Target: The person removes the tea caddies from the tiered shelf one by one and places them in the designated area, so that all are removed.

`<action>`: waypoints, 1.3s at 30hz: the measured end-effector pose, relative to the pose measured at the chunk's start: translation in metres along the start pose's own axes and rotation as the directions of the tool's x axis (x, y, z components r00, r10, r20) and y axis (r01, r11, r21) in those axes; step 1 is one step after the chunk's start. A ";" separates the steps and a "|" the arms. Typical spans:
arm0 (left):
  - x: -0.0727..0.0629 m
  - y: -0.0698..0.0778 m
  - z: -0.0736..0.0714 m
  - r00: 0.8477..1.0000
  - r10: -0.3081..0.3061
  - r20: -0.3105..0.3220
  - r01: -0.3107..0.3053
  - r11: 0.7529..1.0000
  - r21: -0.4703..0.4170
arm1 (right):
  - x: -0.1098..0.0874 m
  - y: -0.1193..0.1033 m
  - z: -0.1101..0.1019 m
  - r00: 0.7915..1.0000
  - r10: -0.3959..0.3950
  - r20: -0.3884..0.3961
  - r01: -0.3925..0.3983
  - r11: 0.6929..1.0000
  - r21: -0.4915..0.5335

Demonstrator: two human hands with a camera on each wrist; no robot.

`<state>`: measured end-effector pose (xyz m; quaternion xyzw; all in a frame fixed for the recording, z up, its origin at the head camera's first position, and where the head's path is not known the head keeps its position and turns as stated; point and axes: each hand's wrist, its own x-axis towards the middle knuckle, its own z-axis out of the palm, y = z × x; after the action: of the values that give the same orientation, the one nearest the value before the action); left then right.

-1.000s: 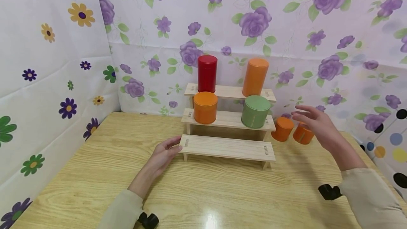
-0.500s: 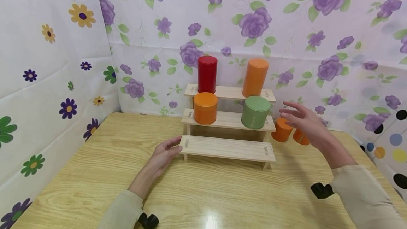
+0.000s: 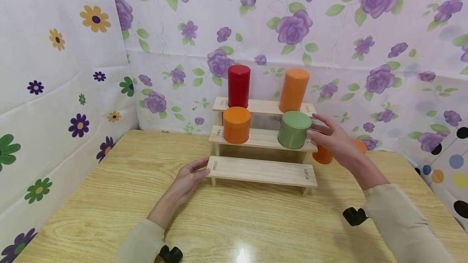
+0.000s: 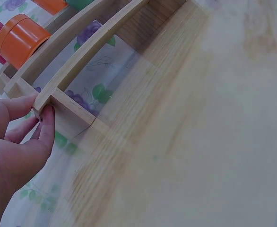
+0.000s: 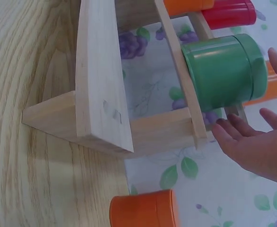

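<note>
A three-step wooden display rack [image 3: 261, 170] stands on the table. My left hand [image 3: 188, 177] pinches the left end of its lowest board, thumb on top and fingers beneath in the left wrist view. On the middle step, a green tin [image 3: 294, 130] sits to the right and a short orange tin [image 3: 237, 125] to the left. Beside the green tin, my right hand [image 3: 338, 143] has its fingers spread, fingertips close to the tin's right side. The right wrist view shows the fingers [image 5: 238, 128] low beside it, thumb apart. A tall red tin [image 3: 239, 86] and a tall light-orange tin [image 3: 294, 90] occupy the top step.
Two small orange tins stand on the table right of the rack; one tin [image 3: 322, 155] is partly covered by my right hand, the other tin [image 3: 360, 146] mostly hidden behind it. Flowered cloth [image 3: 164, 72] hangs close behind the rack and along both sides of the table [image 3: 120, 198].
My right hand has moved left from above the small orange tins to the green tin's right side. The left hand keeps its hold on the rack's lowest board.
</note>
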<state>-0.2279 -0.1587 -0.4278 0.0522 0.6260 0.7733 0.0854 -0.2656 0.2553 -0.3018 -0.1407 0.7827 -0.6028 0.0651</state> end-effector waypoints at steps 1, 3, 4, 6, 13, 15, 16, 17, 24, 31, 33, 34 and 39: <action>0.000 0.000 0.000 1.000 -0.001 -0.002 0.001 1.000 -0.001 | 0.002 0.000 0.002 1.000 0.004 -0.004 -0.004 1.000 0.011; 0.000 0.000 0.000 1.000 -0.001 -0.002 0.001 1.000 0.000 | 0.004 0.000 0.004 1.000 0.008 -0.016 -0.008 0.999 0.034; 0.000 0.000 0.000 1.000 -0.001 -0.002 0.001 1.000 -0.001 | 0.005 -0.001 0.005 1.000 0.010 -0.022 -0.009 0.999 0.041; 0.000 0.000 0.000 1.000 0.000 0.000 0.000 1.000 -0.001 | 0.007 -0.001 0.007 1.000 0.014 -0.028 -0.012 0.999 0.050; 0.000 -0.001 -0.001 1.000 0.002 0.010 -0.002 1.000 -0.008 | 0.013 -0.003 0.012 0.999 0.034 -0.034 -0.032 0.998 0.045; 0.000 -0.001 -0.001 1.000 0.001 0.013 -0.001 1.000 -0.010 | 0.015 -0.004 0.013 0.999 0.040 -0.037 -0.038 0.999 0.037; 0.000 -0.001 -0.001 1.000 0.001 0.012 -0.001 1.000 -0.011 | 0.015 -0.004 0.014 0.998 0.043 -0.039 -0.041 0.999 0.032; 0.000 -0.001 -0.001 1.000 0.002 0.013 -0.001 1.000 -0.013 | 0.016 -0.005 0.014 0.998 0.045 -0.041 -0.044 0.999 0.025; 0.000 0.000 -0.001 1.000 0.003 0.016 -0.003 1.000 -0.010 | 0.019 -0.007 0.019 0.998 0.055 -0.040 -0.055 0.998 -0.006; 0.001 0.000 -0.001 1.000 -0.002 0.011 0.002 1.000 0.002 | 0.022 -0.006 0.021 1.000 0.031 0.003 -0.031 0.999 0.013; 0.000 0.000 -0.001 1.000 -0.003 0.007 0.003 1.000 0.003 | 0.023 -0.006 0.021 1.000 0.024 0.008 -0.024 1.000 0.008; 0.000 0.000 -0.001 1.000 -0.005 0.003 0.005 1.000 0.000 | 0.023 -0.005 0.021 1.000 0.021 0.009 -0.021 1.000 0.006; 0.000 0.000 -0.001 1.000 -0.008 -0.001 0.008 1.000 -0.008 | 0.024 -0.004 0.021 1.000 0.012 0.011 -0.012 1.000 0.001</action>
<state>-0.2279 -0.1595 -0.4279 0.0489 0.6233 0.7755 0.0883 -0.2826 0.2281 -0.3022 -0.1392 0.7828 -0.6020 0.0732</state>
